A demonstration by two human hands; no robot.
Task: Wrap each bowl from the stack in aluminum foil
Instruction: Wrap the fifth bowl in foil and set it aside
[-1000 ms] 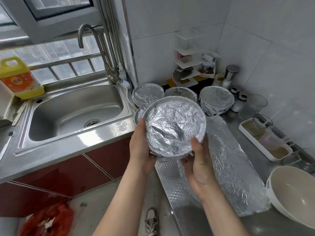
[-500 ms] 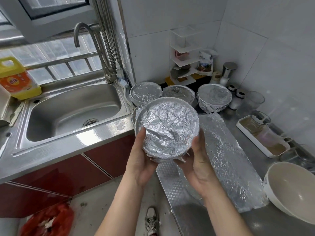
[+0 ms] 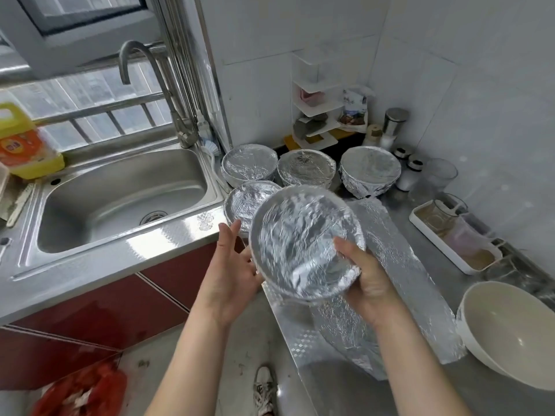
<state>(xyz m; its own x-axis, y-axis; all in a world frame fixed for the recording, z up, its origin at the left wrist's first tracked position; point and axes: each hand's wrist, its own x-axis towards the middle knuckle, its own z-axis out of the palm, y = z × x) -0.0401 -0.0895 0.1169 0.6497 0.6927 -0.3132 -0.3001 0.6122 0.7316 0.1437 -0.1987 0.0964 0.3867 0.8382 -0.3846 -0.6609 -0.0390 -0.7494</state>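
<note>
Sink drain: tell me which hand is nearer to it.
Left. The left hand is beside the foil-wrapped bowl on the sink drain side; the right hand grips the bowl's opposite side, farther away.

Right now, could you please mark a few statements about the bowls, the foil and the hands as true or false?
1. The right hand grips the foil-covered bowl, thumb on its top. True.
2. Four more wrapped bowls stand on the counter behind it. True.
3. The large white bowl at the lower right is wrapped in foil. False: it is bare.
4. The loose foil sheet lies in the sink. False: it lies on the counter, right of the sink.
5. The left hand holds the foil sheet. False: it touches the foil-covered bowl's left side with straight fingers.
</note>
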